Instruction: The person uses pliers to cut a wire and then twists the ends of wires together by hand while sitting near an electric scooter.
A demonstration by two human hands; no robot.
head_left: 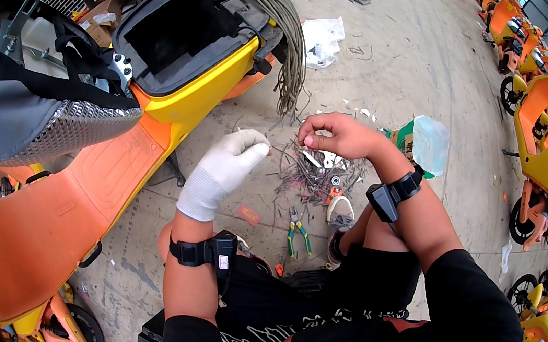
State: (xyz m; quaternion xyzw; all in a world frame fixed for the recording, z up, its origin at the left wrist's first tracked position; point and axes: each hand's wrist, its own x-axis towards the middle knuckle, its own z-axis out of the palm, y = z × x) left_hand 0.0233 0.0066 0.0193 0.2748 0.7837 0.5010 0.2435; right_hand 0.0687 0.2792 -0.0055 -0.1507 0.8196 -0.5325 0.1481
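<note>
My left hand (228,166), in a white knitted glove, is closed with thumb and fingers drawn together; what it holds, if anything, is too small to make out. My bare right hand (330,137) is just to its right, fingers curled and pinched over something thin that I cannot name. Below both hands lies a loose pile of thin dark strips (296,182) with small white pieces, an orange part and a metal ring. Pliers with green-and-yellow handles (290,241) lie below the pile, near my feet.
An orange-yellow scooter body (108,172) fills the left, with an open dark box (250,39), a silver-lined bag (46,125) and hanging cable (284,66). Plastic bags (322,40) and a green-and-clear package (430,147) lie on the floor. Rows of scooters (542,156) line the right.
</note>
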